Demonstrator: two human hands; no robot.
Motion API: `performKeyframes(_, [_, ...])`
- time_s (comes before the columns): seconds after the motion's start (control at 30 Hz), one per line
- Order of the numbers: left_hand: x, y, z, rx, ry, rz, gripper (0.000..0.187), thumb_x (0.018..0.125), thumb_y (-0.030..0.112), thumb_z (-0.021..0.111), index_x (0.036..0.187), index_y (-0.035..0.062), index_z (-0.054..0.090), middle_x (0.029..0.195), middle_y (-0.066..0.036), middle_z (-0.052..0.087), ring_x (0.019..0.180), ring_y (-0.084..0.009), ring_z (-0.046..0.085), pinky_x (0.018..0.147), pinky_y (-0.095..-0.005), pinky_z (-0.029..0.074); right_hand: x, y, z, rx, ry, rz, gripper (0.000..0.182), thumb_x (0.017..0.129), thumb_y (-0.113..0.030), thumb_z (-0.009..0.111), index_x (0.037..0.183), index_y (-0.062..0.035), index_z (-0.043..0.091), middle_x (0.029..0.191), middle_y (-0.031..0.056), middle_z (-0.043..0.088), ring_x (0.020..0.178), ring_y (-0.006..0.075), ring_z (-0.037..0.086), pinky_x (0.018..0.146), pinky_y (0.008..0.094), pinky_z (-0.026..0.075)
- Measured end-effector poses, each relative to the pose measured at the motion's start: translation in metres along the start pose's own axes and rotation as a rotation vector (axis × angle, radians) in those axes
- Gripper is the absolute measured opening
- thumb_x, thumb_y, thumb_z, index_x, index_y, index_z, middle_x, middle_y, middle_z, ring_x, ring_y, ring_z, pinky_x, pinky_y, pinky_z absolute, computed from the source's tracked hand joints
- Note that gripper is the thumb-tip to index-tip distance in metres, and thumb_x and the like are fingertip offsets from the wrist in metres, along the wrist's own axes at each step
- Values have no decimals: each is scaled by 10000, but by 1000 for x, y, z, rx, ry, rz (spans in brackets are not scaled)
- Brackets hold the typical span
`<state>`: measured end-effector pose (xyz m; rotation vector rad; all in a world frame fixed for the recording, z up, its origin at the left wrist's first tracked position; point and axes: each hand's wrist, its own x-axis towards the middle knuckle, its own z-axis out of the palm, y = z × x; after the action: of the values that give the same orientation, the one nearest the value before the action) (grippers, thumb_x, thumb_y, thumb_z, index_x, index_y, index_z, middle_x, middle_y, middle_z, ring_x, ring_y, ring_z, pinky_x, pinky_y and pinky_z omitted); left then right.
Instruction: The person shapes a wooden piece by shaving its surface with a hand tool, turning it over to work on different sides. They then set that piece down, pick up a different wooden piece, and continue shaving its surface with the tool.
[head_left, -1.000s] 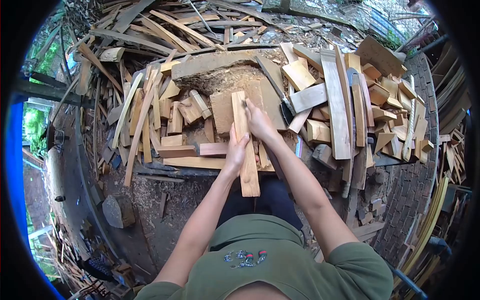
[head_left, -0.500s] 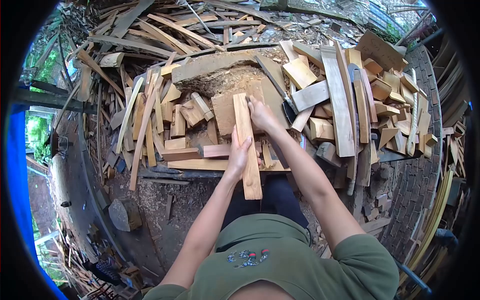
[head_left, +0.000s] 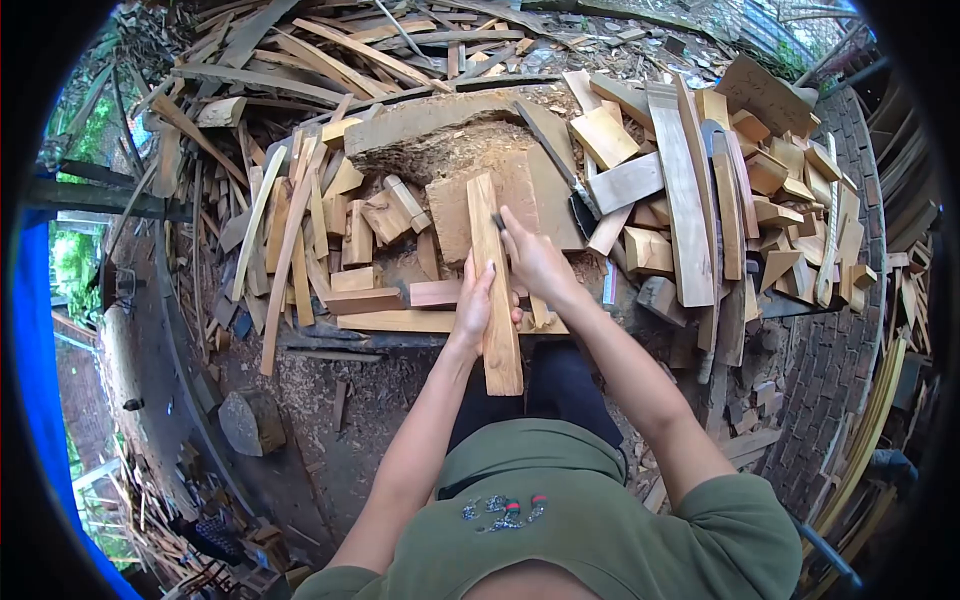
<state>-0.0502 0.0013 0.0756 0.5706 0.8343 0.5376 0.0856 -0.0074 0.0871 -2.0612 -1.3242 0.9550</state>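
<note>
My left hand (head_left: 474, 305) is wrapped around a long, light-brown wooden board (head_left: 496, 335), its thumb lying on the face. The board slants slightly, its far end over a thick wooden block (head_left: 450, 215) and its near end above my legs. At the board's right edge my right hand (head_left: 540, 268) is closed on a small dark object (head_left: 498, 222); only its tip shows past the fingers, and its kind cannot be made out. Beneath my hands lie a pinkish wood strip (head_left: 434, 293) and a long pale strip (head_left: 395, 322) along the bench's near edge.
Short wood blocks (head_left: 385, 218) crowd the bench on the left. At right lie a wide grey-brown plank (head_left: 683, 215), a dark-bladed tool (head_left: 583, 212) and many offcuts (head_left: 770, 170). Long scrap boards (head_left: 340, 65) are heaped behind. A stump (head_left: 251, 423) stands on the floor at left.
My right hand has slid along the board's right edge toward my body, and the dark tip now shows more clearly. My left hand keeps its grip, and the board has shifted only slightly.
</note>
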Motion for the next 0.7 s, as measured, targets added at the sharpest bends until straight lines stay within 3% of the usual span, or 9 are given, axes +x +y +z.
performKeyframes(0.13, [-2, 2, -3, 54, -43, -35, 425, 1016, 281, 337, 1412, 222, 194, 816, -94, 503, 507, -179, 529, 409, -305, 482, -18, -14, -6, -17, -70, 34, 426, 975, -248, 395, 1351, -49, 418, 949, 303, 615, 920, 483, 582, 814, 528, 449])
performKeyframes(0.2, [-4, 3, -4, 36, -23, -110, 384, 1012, 365, 336, 1375, 298, 230, 705, -89, 495, 456, -184, 493, 431, -307, 460, 16, 4, 11, 15, 120, -122, 409, 962, -251, 411, 1320, -54, 440, 898, 282, 635, 835, 470, 613, 755, 544, 483])
performKeyframes(0.37, [-7, 7, -2, -18, -10, -146, 347, 1010, 377, 338, 1340, 294, 266, 707, -91, 496, 471, -183, 492, 429, -308, 449, 26, 6, 14, 7, 138, -114, 404, 960, -236, 409, 1318, -55, 444, 883, 299, 632, 842, 488, 607, 758, 568, 468])
performKeyframes(0.47, [-2, 6, -8, -19, -39, -123, 404, 1015, 343, 320, 1399, 302, 201, 716, -96, 475, 465, -185, 491, 426, -312, 468, -8, -11, 4, -28, 25, -16, 406, 958, -232, 407, 1317, -46, 447, 868, 306, 630, 836, 492, 608, 769, 566, 467])
performKeyframes(0.5, [-4, 8, -6, -25, -30, -139, 407, 1014, 346, 321, 1400, 303, 200, 718, -95, 476, 468, -183, 493, 426, -314, 469, -7, -9, 5, 8, 94, -78, 404, 960, -227, 404, 1315, -40, 453, 855, 309, 630, 838, 482, 614, 768, 563, 469])
performKeyframes(0.7, [-7, 8, -4, -51, -9, -161, 412, 1011, 352, 324, 1401, 305, 197, 720, -93, 477, 471, -182, 494, 425, -315, 469, 40, 4, 10, -46, 127, -67, 420, 967, -238, 392, 1344, -51, 409, 858, 309, 630, 852, 469, 618, 762, 559, 470])
